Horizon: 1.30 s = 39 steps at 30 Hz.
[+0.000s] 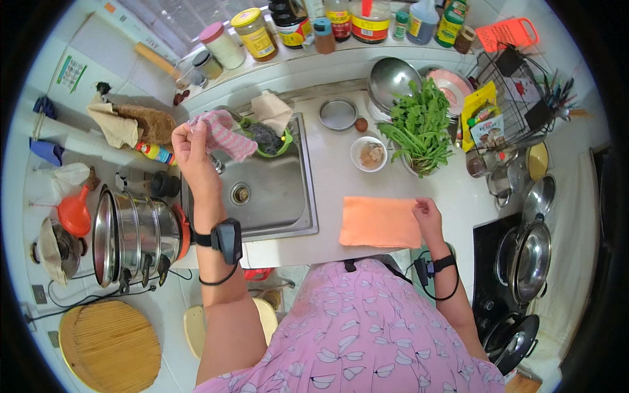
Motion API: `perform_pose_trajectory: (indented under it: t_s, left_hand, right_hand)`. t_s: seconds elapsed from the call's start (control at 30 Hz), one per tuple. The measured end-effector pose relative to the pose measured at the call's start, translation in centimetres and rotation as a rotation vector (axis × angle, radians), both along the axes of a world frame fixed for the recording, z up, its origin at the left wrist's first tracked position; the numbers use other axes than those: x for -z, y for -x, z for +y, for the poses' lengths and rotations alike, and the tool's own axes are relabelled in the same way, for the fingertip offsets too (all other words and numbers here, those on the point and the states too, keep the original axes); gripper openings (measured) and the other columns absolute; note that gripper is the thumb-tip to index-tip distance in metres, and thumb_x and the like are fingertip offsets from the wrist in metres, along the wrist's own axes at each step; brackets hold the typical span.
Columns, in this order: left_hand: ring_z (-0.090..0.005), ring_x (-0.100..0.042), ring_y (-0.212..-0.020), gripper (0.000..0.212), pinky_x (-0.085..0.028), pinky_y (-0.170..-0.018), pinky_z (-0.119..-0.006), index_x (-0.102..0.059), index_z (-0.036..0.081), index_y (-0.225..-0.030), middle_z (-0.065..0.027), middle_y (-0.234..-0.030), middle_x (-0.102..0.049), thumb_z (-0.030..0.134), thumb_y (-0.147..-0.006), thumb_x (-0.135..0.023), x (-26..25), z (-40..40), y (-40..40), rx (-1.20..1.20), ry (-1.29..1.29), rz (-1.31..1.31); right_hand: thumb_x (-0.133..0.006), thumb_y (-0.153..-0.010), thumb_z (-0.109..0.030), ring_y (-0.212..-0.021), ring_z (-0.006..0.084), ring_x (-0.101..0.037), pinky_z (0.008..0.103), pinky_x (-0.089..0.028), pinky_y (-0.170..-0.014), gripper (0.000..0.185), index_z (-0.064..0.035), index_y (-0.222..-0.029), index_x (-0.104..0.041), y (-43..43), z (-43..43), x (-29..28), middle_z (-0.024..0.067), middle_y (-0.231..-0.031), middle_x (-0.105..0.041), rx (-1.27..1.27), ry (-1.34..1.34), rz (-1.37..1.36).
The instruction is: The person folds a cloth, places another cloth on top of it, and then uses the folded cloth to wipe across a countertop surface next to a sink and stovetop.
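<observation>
My left hand point(190, 147) is raised over the left side of the steel sink, pinching a pink-and-white striped cloth point(228, 137) by one end. The rest of that cloth hangs toward the sink basin point(275, 196). On the counter right of the sink, an orange cloth point(378, 222) lies flat as a rectangle. My right hand point(428, 216) has its fingertips on the upper right corner of this cloth. A green strainer point(282, 146) with a dark scouring pad point(265, 137) sits at the sink's back, a beige cloth point(271, 112) draped by it.
Leafy greens point(420, 127) rest on a bowl behind the orange cloth, near a white bowl of food point(368, 154) and a round metal lid point(338, 113). A steel steamer pot point(137, 236) stands left, a black cooktop with pans point(528, 260) right. Jars point(255, 34) line the windowsill.
</observation>
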<state>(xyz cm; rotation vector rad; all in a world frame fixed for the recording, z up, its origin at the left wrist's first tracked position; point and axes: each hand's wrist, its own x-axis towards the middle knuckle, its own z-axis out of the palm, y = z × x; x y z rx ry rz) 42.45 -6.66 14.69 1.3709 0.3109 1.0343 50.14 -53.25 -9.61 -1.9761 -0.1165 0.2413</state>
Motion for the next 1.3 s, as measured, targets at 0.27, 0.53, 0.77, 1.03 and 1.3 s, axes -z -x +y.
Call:
perform_pose_trajectory:
  t_s: [0.27,0.53,0.77,1.03,1.3]
  left_hand:
    - [-0.0120,-0.062,-0.091,0.012,-0.047,-0.084,-0.026,-0.054,0.008,-0.103,-0.0037,-0.098,-0.065,0.008,-0.093,-0.060,-2.9,-9.0,0.9,0.524,0.215,0.125]
    - [-0.0080,-0.060,-0.088,0.014,-0.047,-0.076,-0.022,-0.052,0.008,-0.105,-0.0003,-0.093,-0.063,0.004,-0.094,-0.060,-0.7,-16.4,0.5,0.763,0.332,0.261]
    - [-0.0083,-0.062,-0.084,0.018,-0.046,-0.077,-0.023,-0.047,0.010,-0.103,-0.0026,-0.093,-0.066,0.004,-0.093,-0.061,-0.2,-18.9,0.0,0.792,0.361,0.332]
    - [-0.0109,-0.064,-0.083,0.018,-0.047,-0.079,-0.025,-0.044,0.009,-0.103,-0.0081,-0.096,-0.069,0.008,-0.094,-0.060,-0.8,-20.8,-0.2,0.818,0.322,0.405]
    - [-0.0107,-0.063,-0.088,0.040,-0.047,-0.086,-0.027,-0.047,0.001,-0.132,-0.0080,-0.100,-0.069,0.007,-0.094,-0.060,3.4,-18.6,0.6,0.751,0.110,0.542]
  right_hand:
    - [-0.066,-0.089,-0.011,-0.100,0.0136,-0.059,0.0271,-0.048,-0.089,0.032,-0.0027,-0.120,-0.060,1.2,6.9,-8.9,0.0050,-0.108,-0.063,-0.325,-0.372,0.308]
    - [-0.066,-0.090,-0.009,-0.109,0.0124,-0.057,0.0280,-0.045,-0.097,0.039,-0.0032,-0.127,-0.056,2.6,6.6,-12.3,0.0025,-0.120,-0.060,-0.407,-0.557,0.281]
    - [-0.064,-0.093,-0.015,-0.102,0.0102,-0.057,0.0257,-0.045,-0.092,0.034,-0.0023,-0.123,-0.056,2.8,4.3,-11.3,0.0027,-0.116,-0.063,-0.408,-0.481,0.363]
    - [-0.065,-0.093,-0.021,-0.089,0.0059,-0.055,0.0222,-0.044,-0.080,0.023,-0.0049,-0.109,-0.065,3.0,3.3,-11.2,-0.0029,-0.097,-0.064,-0.320,-0.527,0.333]
    - [-0.064,-0.092,-0.018,-0.066,0.0053,-0.054,0.0205,-0.042,-0.055,0.013,-0.0059,-0.095,-0.065,1.6,-0.5,-11.4,-0.0021,-0.077,-0.062,-0.125,-0.627,0.347]
